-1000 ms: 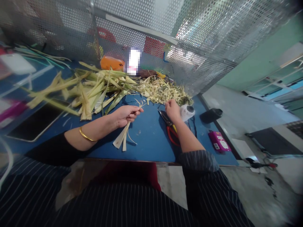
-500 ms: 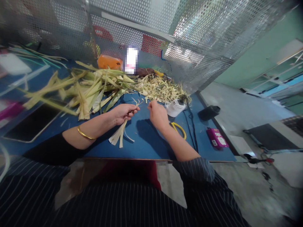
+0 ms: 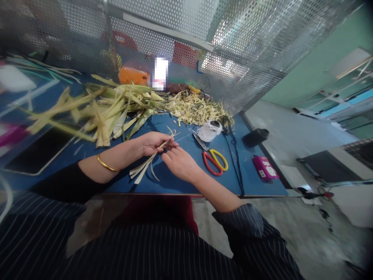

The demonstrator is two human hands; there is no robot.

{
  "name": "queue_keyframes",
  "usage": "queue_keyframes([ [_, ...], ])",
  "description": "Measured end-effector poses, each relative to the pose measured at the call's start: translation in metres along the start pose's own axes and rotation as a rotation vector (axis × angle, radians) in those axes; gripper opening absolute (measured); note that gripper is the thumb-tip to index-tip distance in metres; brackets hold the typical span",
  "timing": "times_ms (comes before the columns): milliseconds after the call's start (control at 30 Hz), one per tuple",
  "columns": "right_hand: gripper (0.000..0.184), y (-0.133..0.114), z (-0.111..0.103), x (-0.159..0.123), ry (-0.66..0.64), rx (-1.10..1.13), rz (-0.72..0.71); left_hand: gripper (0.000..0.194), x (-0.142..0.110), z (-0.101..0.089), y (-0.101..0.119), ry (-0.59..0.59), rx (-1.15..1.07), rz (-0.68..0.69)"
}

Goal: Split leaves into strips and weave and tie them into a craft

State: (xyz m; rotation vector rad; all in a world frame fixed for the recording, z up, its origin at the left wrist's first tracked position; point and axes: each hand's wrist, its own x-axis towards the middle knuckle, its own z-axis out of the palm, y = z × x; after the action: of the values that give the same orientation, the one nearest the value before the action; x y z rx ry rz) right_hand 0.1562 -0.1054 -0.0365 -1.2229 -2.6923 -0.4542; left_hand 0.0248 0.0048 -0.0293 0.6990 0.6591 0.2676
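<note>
My left hand point(image 3: 155, 143) is closed around a small bundle of pale corn husk strips point(image 3: 142, 170). Their wide ends fan out toward me, and thin curled tips poke out above the fingers. My right hand point(image 3: 180, 163) has come up against the left fingertips, pinched at the bundle. A thin white thread point(image 3: 183, 137) runs from a spool of white thread point(image 3: 210, 131) to the fingers of both hands; the exact pinch is partly hidden. Scissors point(image 3: 212, 159) with one red and one yellow handle lie right of my right hand, blades pointing at the spool.
Dried husks point(image 3: 107, 107) lie in a heap at the back left, beside a pile of shredded husk point(image 3: 198, 109). A dark phone point(image 3: 43, 151) rests at left. A black cord point(image 3: 236, 163), a black cylinder point(image 3: 255, 137) and a purple packet point(image 3: 265, 168) are at right. Perforated metal sheeting point(image 3: 175, 31) stands behind.
My right hand has moved left and down from beside the spool to meet my left hand, uncovering the scissors. The husk bundle has tilted further left.
</note>
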Motion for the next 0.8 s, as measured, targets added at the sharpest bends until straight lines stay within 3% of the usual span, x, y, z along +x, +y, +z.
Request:
queue_keyframes([
  [100, 0.026, 0.001, -0.003, -0.008, -0.055, 0.053, 0.001, 0.026, -0.002, 0.002, 0.003, 0.115, -0.034, -0.028],
  [167, 0.024, 0.012, -0.011, -0.014, -0.011, 0.110, 0.138, 0.026, -0.004, 0.003, 0.005, 0.171, -0.039, 0.018],
  [233, 0.034, 0.034, -0.024, -0.019, 0.128, 0.071, 0.503, 0.026, -0.005, 0.004, 0.006, 0.197, -0.039, 0.057],
  [300, 0.054, 0.065, -0.035, -0.022, 0.231, -0.113, 0.899, 0.024, -0.006, 0.004, 0.007, 0.215, -0.041, 0.100],
  [367, 0.074, 0.096, -0.042, -0.024, 0.186, -0.233, 1.120, 0.023, -0.006, 0.003, 0.008, 0.225, -0.038, 0.132],
  [433, 0.078, 0.121, -0.045, -0.024, 0.008, -0.212, 1.238, 0.022, -0.006, 0.002, 0.009, 0.224, -0.033, 0.150],
  [567, 0.060, 0.141, -0.044, -0.026, -0.218, -0.078, 1.228, 0.022, -0.005, -0.003, 0.012, 0.224, -0.025, 0.170],
  [667, 0.047, 0.150, -0.045, -0.033, -0.241, -0.080, 1.113, 0.021, -0.003, -0.006, 0.014, 0.235, -0.023, 0.183],
  [800, 0.059, 0.169, -0.050, -0.049, -0.228, -0.004, 0.955, 0.021, -0.001, -0.009, 0.016, 0.253, -0.018, 0.188],
])
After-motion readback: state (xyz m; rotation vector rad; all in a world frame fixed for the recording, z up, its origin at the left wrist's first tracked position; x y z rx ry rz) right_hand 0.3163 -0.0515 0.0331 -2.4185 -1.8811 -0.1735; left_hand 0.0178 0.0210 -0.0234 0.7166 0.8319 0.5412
